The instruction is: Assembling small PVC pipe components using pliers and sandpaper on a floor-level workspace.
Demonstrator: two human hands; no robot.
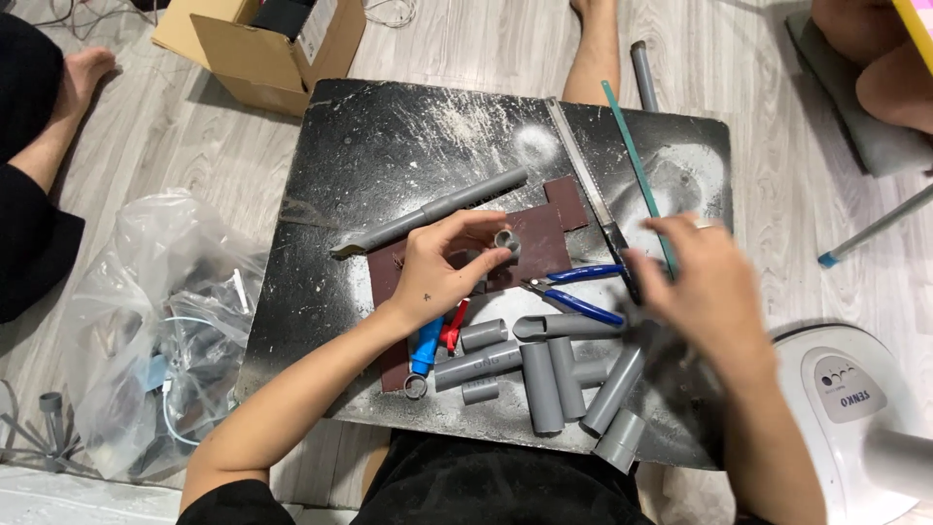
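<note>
On the black board [389,146], the left hand [442,272] pinches a grey fitting [506,239] over the sandpaper [544,243]; the right hand [705,282], blurred, fingers apart, hovers beside the pliers [573,290].

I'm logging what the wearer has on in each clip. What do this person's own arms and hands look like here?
Both forearms are bare, with no gloves or watch visible. The left hand has a small dark mark on its back. The right hand is motion-blurred; something like a ring shows on one finger, but that is unclear. Dark sleeves start near the upper arms.
</note>
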